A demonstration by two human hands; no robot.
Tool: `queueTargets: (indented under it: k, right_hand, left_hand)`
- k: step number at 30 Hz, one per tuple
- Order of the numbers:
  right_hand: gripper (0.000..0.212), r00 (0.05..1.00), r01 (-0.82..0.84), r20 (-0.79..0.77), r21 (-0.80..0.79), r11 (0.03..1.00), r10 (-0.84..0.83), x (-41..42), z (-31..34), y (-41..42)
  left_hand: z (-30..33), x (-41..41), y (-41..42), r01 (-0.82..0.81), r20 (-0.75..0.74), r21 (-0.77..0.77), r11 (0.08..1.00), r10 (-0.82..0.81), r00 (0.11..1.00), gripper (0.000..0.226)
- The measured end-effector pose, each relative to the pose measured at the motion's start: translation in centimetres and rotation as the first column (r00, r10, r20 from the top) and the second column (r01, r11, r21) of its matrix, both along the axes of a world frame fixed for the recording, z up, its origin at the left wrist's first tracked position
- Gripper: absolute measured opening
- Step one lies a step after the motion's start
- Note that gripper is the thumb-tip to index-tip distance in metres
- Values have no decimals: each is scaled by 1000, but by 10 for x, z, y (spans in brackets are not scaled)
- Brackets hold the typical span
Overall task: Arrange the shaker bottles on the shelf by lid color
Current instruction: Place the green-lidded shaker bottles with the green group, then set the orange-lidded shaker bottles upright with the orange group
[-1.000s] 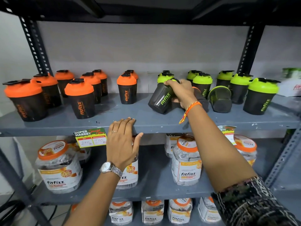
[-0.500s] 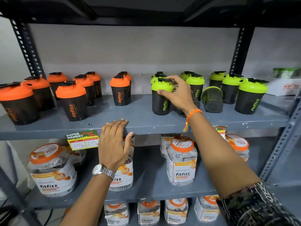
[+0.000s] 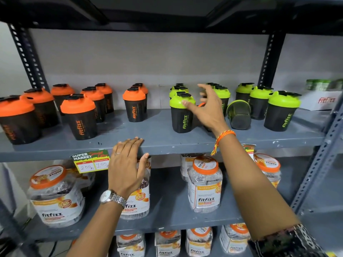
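Observation:
Black shaker bottles stand on the grey shelf. Several orange-lidded ones fill the left half, several green-lidded ones the right. One green-lidded shaker stands upright near the middle. My right hand hovers just right of it, fingers spread, thumb at its lid, holding nothing. An orange-lidded bottle lies mostly hidden behind that hand. Another green shaker lies on its side. My left hand rests flat on the shelf's front edge.
A price tag hangs on the shelf edge. Clear jars with orange lids sit on the shelf below, with more beneath. Perforated steel uprights frame the right side. A white box sits at far right.
My right hand set the tilted green-lidded shaker upright on the shelf, then let go and opened beside it. The left hand stayed on the shelf edge.

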State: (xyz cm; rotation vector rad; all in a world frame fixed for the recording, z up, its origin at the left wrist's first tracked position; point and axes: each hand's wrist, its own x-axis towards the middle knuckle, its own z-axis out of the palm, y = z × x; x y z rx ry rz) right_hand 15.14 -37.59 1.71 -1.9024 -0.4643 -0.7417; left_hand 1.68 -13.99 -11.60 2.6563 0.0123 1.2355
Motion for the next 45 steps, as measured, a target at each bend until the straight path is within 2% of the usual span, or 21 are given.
queueTargets:
  k: [2, 3, 6, 9, 12, 17, 20, 22, 24, 26, 28, 30, 32, 35, 39, 41, 45]
  right_hand:
    - [70, 992, 122, -28, 94, 988, -120, 3, 4, -14]
    - [67, 978, 204, -51, 86, 975, -201, 5, 6, -22]
    - [60, 914, 348, -175, -125, 929, -366, 10, 6, -39]
    - [71, 875, 292, -292, -317, 902, -386, 11, 1, -37]
    - [77, 853, 265, -326, -400, 877, -406, 8, -5, -32]
    - [72, 834, 262, -378, -370, 892, -402, 4, -4, -35]
    - [64, 826, 280, -420, -272, 921, -375, -5, -2, -40]
    - [64, 821, 311, -465, -121, 943, -330, -12, -3, -44]
    - [70, 829, 312, -518, 114, 943, -212, -18, -4, -47]
    - [74, 839, 275, -543, 366, 889, -36, -26, -4, -48]
    - [71, 859, 223, -502, 534, 816, 94, -30, -5, -49]
    - [56, 895, 154, -417, 622, 768, 159, -36, -3, -46]
    - [28, 917, 46, -314, 697, 715, 246, -46, 2, -40]
    - [13, 908, -129, -170, 756, 642, 382, -62, 12, -27]
    - [20, 848, -325, -53, 733, 598, 527, -71, 23, -8]
    - [27, 819, -392, -43, 687, 612, 573, -72, 25, 4]
    - [45, 827, -424, -71, 572, 702, 557, -62, 23, 33]
  left_hand:
    - [1, -1, 0, 2, -10, 0, 1000, -2, 1000, 51]
    - [1, -1, 0, 3, -14, 2, 1000, -3, 1000, 51]
    - [2, -2, -1, 7, -20, 6, 1000, -7, 1000, 51]
    - [2, -2, -1, 4, -25, 3, 1000, -4, 1000, 51]
    - [3, -4, -2, 2, -43, -2, 1000, -2, 999, 53]
    - [4, -6, -1, 7, -82, 17, 1000, -5, 997, 54]
    - [5, -7, -1, 5, -93, 24, 1000, -3, 996, 55]
    - [5, -7, 0, 4, -98, 34, 999, -1, 995, 55]
    - [6, -8, -1, 4, -106, 37, 999, 0, 994, 56]
    - [7, -10, -1, 7, -121, 40, 999, -2, 993, 57]
    - [8, -11, 0, 9, -132, 52, 999, -2, 991, 57]
    - [10, -13, -1, 9, -139, 57, 998, -1, 990, 57]
    - [12, -15, -2, 9, -146, 56, 998, 0, 989, 59]
    - [13, -18, -3, 12, -156, 47, 999, -5, 988, 60]
    - [14, -19, -2, 13, -165, 49, 999, -5, 986, 61]
    - [15, -19, -1, 13, -167, 53, 999, -4, 986, 61]
    - [14, -20, 3, 32, -172, 74, 997, -18, 985, 62]
